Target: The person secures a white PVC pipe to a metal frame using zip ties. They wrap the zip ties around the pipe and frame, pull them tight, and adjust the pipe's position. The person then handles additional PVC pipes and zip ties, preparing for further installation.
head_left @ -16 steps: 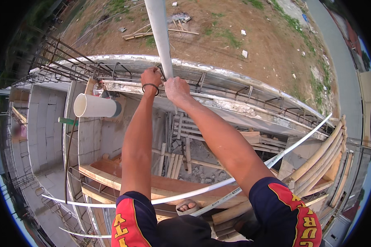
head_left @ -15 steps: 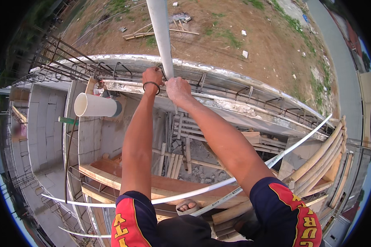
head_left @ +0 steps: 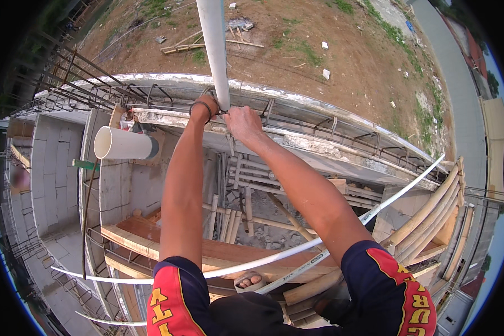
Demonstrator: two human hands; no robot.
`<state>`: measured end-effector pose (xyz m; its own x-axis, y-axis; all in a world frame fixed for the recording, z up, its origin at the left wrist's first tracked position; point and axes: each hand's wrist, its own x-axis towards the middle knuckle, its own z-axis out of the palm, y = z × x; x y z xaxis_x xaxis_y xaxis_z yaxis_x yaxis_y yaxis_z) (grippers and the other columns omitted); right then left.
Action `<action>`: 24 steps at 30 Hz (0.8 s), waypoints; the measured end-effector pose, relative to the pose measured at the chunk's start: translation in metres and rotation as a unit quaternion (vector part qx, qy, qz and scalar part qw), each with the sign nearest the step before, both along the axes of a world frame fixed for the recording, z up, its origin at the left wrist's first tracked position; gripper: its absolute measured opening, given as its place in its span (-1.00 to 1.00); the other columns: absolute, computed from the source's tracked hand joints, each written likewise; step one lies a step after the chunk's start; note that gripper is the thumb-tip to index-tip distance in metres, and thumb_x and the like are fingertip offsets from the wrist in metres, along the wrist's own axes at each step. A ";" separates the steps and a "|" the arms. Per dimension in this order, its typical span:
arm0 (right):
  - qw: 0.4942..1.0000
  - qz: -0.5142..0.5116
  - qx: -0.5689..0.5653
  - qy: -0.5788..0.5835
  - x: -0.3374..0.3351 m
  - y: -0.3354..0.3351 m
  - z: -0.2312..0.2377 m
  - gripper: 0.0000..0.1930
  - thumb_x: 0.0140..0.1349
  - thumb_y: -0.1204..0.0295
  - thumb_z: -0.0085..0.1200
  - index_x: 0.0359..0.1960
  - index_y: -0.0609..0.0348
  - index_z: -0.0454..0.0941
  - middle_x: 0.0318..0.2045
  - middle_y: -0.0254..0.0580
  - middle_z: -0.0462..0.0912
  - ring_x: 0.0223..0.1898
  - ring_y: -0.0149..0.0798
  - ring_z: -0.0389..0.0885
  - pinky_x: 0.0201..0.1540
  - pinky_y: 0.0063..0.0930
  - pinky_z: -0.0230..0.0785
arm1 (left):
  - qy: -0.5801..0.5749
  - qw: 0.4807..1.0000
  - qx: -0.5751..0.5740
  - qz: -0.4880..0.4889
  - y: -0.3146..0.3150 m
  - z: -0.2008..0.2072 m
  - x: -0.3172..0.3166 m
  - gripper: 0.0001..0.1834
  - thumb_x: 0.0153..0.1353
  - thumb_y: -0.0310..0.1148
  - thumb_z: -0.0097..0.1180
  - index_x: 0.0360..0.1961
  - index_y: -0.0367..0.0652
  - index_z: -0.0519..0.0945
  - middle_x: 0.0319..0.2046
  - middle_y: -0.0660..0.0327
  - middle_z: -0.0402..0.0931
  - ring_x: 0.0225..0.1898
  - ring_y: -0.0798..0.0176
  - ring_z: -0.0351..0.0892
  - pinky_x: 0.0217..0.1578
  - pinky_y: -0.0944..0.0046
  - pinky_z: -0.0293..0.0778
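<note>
a long pale plastic pipe (head_left: 213, 53) stands nearly upright along the far edge of the rebar-lined wall (head_left: 330, 147). both hands are close together at its lower end: the left hand (head_left: 208, 103) just left of it, the right hand (head_left: 245, 121) curled just right. fingertips are partly hidden, so whether they clamp the pipe cannot be told. a wide white pipe section (head_left: 123, 144) juts out farther left.
</note>
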<state>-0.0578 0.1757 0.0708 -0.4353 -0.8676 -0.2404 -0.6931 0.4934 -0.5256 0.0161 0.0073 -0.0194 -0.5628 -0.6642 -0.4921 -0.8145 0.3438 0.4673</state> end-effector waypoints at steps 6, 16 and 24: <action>0.999 -0.042 -0.010 -0.008 0.006 -0.002 0.002 -0.63 0.31 0.15 -0.15 -0.26 0.12 0.65 -0.30 0.12 0.66 -0.17 0.16 0.63 -0.08 0.00 0.47 | 0.007 0.984 -0.175 0.030 0.020 0.015 0.007 -0.78 0.10 -0.33 0.09 -0.31 -0.18 0.69 -0.29 -0.12 0.64 -0.18 -0.09 0.67 -0.17 0.11 0.58; 0.998 0.017 0.050 0.045 0.005 -0.021 -0.013 -0.74 0.29 0.33 -0.12 -0.23 0.08 0.65 -0.27 -0.02 0.69 -0.17 0.05 0.67 -0.15 -0.08 0.52 | 0.201 0.937 -0.228 0.169 0.044 0.035 0.000 -0.72 0.14 -0.31 0.04 -0.28 -0.30 0.66 -0.27 -0.03 0.66 -0.24 -0.07 0.67 -0.12 0.06 0.54; 0.969 0.068 -0.238 0.013 -0.002 0.039 -0.024 -0.80 0.12 0.48 0.13 -0.20 0.17 0.54 -0.24 -0.08 0.60 -0.19 0.04 0.60 -0.14 -0.08 0.45 | 0.240 0.907 -0.289 0.190 0.048 0.030 0.010 -0.78 0.14 -0.33 0.05 -0.24 -0.09 0.67 -0.37 -0.04 0.63 -0.30 -0.14 0.62 -0.25 0.01 0.52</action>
<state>-0.0594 0.2143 0.0470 -0.3097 -0.9272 0.2109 -0.7508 0.1024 -0.6525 0.0265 0.0558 0.0111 -0.2965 -0.9237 0.2425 -0.6754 0.3823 0.6306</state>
